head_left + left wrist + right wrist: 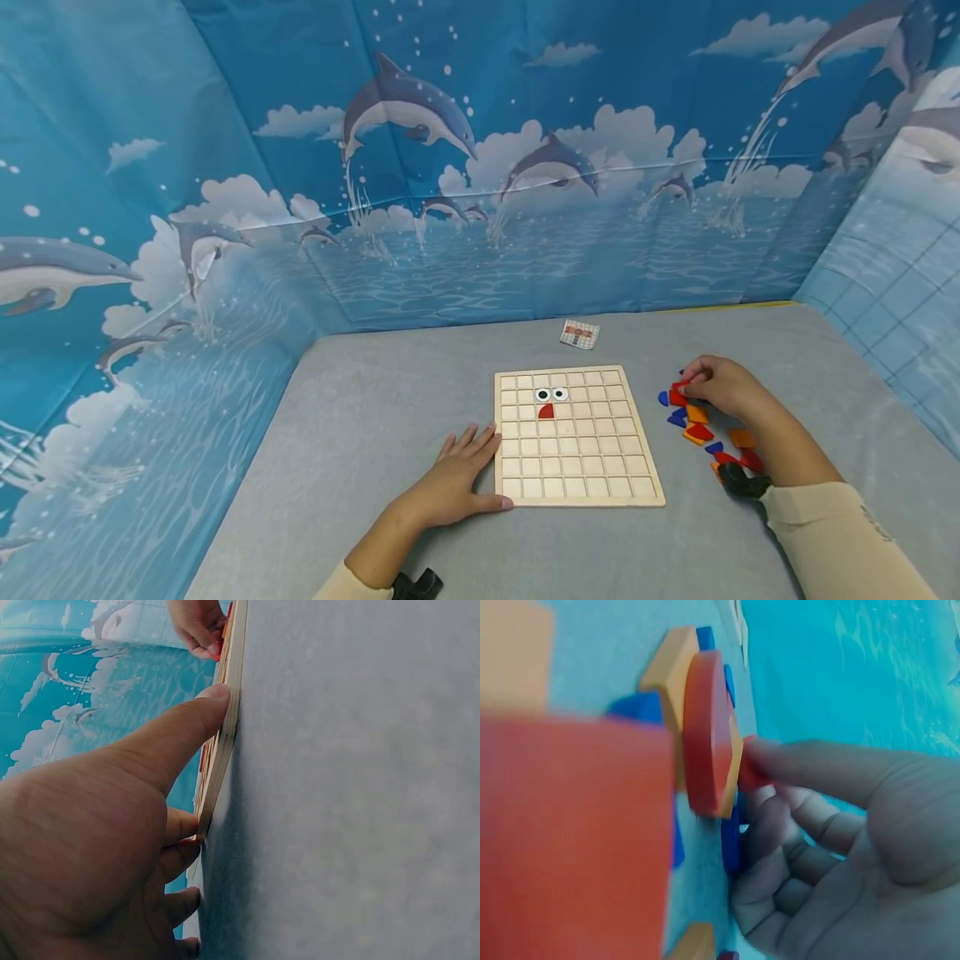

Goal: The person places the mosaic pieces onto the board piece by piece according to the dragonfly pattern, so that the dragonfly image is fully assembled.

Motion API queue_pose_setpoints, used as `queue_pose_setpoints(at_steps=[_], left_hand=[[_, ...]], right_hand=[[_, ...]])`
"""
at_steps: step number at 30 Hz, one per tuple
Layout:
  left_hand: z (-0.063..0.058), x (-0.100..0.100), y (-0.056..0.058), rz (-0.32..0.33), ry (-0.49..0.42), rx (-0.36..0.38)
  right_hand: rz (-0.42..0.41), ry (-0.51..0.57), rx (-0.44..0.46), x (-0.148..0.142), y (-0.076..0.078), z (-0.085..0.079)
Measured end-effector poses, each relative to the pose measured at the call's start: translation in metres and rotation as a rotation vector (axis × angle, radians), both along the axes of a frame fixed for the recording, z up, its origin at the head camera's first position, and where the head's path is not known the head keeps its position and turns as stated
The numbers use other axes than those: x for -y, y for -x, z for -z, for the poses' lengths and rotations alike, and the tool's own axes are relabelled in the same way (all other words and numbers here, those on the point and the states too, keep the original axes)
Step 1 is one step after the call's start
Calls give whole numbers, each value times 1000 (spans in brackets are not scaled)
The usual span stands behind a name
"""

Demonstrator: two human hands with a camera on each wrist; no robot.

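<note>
A square wooden grid board [581, 467] lies on the grey table. Two round eye tiles [551, 394] and one red quarter-round piece [546, 411] sit in its upper cells. My left hand [450, 483] is spread against the board's left edge, its thumb [187, 720] resting on the near edge. To the right of the board, my right hand [723, 387] pinches a small red piece [751, 769] between thumb and fingers, at the far end of a scatter of loose pieces. Its exact shape is partly hidden by the fingers.
Loose blue [677, 417], orange [697, 414] and red pieces [701, 432] run along the table [360, 433] between the board and my right forearm. Behind the board lies a small pattern card [580, 334]. A dolphin-print curtain [450, 275] encloses the table.
</note>
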State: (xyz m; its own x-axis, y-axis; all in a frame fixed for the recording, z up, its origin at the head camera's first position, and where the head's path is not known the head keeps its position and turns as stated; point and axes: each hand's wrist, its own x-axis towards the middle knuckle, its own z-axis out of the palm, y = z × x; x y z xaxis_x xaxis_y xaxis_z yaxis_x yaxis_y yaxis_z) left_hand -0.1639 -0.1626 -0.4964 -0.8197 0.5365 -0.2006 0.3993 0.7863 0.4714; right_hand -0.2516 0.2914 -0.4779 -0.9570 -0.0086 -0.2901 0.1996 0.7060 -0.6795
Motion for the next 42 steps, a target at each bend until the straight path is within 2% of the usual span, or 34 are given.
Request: queue_pose_setpoints(at_steps=[20, 31, 38, 42], left_hand=[[-1, 0, -3, -1, -9, 3], [-1, 1, -2, -1, -14, 10], [-3, 1, -3, 2, -22, 9], [-5, 0, -4, 1, -17, 4]], right_hand=[[-37, 95, -26, 15, -5, -17], [-134, 265, -48, 40, -10, -23], [-181, 321, -23, 59, -14, -28], [-194, 313, -17, 71, -18, -29]])
